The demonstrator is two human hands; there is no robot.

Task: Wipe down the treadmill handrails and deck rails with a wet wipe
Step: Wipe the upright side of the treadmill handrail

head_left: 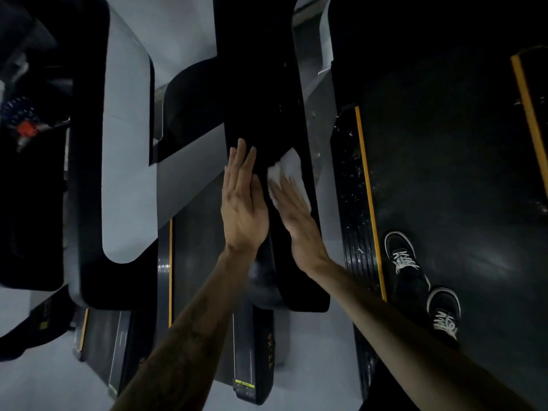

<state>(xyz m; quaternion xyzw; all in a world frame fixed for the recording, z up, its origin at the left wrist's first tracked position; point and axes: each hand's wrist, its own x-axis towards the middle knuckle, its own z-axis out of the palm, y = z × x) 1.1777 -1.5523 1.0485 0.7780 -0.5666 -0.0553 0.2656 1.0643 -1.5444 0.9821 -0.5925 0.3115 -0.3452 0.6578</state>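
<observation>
The white wet wipe (286,176) lies flat on the black padded handrail (261,93) of the treadmill, pressed there under the right hand (296,216), whose fingers (278,192) are straight and spread over the wipe's near part. The left hand (243,203) rests flat on the same handrail just beside it, its fingers straight and close together, holding nothing. Below and to the right runs the dark treadmill belt (444,173), edged by a yellow-striped deck rail (366,188) speckled with droplets. Two black sneakers with white laces (401,253) stand on the belt
</observation>
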